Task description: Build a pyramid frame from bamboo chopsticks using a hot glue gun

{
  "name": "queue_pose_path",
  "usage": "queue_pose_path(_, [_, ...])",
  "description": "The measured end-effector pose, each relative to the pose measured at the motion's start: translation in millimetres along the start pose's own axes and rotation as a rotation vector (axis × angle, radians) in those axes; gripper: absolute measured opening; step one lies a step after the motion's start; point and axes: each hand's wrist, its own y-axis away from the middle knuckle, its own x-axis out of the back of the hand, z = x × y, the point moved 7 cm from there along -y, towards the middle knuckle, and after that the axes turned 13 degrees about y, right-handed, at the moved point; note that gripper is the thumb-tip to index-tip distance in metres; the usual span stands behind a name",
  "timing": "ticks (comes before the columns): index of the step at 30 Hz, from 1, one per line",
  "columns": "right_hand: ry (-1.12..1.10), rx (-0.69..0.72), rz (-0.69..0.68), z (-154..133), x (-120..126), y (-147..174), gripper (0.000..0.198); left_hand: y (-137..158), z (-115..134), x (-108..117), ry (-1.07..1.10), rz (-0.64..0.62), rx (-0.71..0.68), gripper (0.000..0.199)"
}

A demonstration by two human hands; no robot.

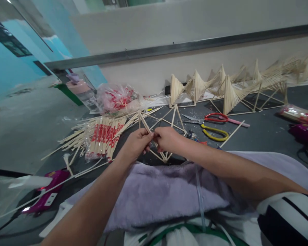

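My left hand (141,140) and right hand (166,138) pinch slim sticks (145,122) at a skeletal frame (173,117) near the tabletop's (261,131) front edge. Its struts look joined; its sides are unfilled, unlike the slatted models (231,97) along the back edge.

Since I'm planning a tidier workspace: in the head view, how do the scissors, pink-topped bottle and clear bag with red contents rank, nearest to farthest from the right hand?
1. Scissors: beyond the right hand, to its right.
2. Clear bag: left, toward the wall.
3. Pink-topped bottle: farthest left.
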Motion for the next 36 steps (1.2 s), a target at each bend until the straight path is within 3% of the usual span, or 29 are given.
queue_pose_path(4, [0.069, 0.022, -0.045, -6.4, 7.8, 7.1, 0.018, -1.3, -5.9, -0.7, 0.058, -0.003, -0.018, 0.028])
queue_pose_path(8, [0.225, 0.058, 0.049, -8.4, 35.0, 21.3, 0.017, 0.5, -5.5, -1.1, 0.091, -0.009, -0.07, 0.027])
queue_pose_path(11, [0.379, 0.067, 0.04, -0.4, 43.4, 31.2, 0.017, 1.1, -9.6, -0.6, 0.067, 0.036, -0.077, 0.026])
queue_pose_path(17, [0.369, 0.043, -0.043, 22.6, 16.2, 40.9, 0.017, 3.7, -24.3, -11.5, -0.029, -0.043, -0.102, 0.019])
queue_pose_path(25, [0.375, 0.072, -0.148, 22.5, -15.9, 47.1, 0.023, 4.2, -50.9, -22.3, -0.201, -0.181, -0.044, 0.018])
queue_pose_path(36, [0.338, 0.084, -0.162, 29.2, -26.9, 42.9, 0.026, 8.8, -34.5, -24.8, -0.364, -0.13, 0.021, 0.012])
